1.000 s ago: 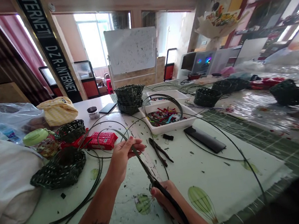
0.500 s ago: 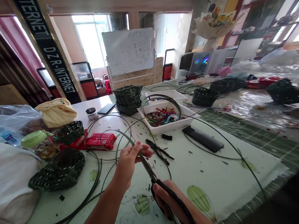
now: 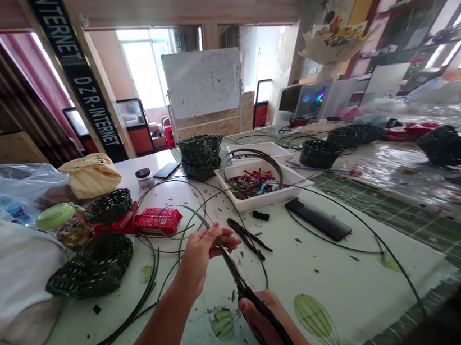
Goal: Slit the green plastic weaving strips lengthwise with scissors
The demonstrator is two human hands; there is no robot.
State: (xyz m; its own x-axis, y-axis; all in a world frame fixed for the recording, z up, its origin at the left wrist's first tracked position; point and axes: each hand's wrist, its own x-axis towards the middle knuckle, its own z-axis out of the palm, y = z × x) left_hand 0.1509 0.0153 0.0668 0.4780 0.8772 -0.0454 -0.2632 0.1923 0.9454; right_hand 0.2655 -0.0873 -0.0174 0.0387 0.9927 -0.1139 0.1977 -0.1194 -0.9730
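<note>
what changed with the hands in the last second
The left hand has drifted slightly right, still pinching the dark green strip, and the right hand has moved with it, gripping the black-handled scissors. Nothing was taken up or let go. The pliers and white tray stayed put.

The table [image 3: 354, 275] carries woven baskets [image 3: 110, 206], coiled green strips [image 3: 123, 325], pliers [image 3: 245, 235] and a white tray [image 3: 268, 200].

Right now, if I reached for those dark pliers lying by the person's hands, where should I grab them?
Take the dark pliers by their handles, at the spread end nearest the person, coming down from above on that near side. They seem to lie flat, and the two arms open apart there, so a hand could probably close around both.
</note>
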